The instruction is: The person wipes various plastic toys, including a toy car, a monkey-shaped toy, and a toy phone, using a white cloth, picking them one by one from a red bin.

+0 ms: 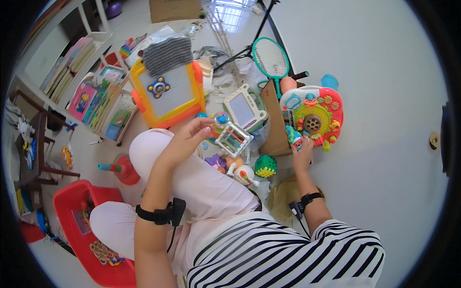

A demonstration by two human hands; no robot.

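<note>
My right hand grips a small blue, green and red toy figure at the near corner of an open cardboard box. A red and white activity table toy with a lime-green dial rises from that box. Over my knee, my left hand holds nothing; its fingers are loosely curled and apart. Nearest to it is a white-framed cube toy strung with coloured bands, with a round clear-domed toy behind. A cream drawing board leans beyond the cube.
An orange-yellow drawing easel stands ahead beside a shelf of books. A teal racket leans near a black tripod. Dolls and a green-yellow block cube lie close by. At left is a red tub.
</note>
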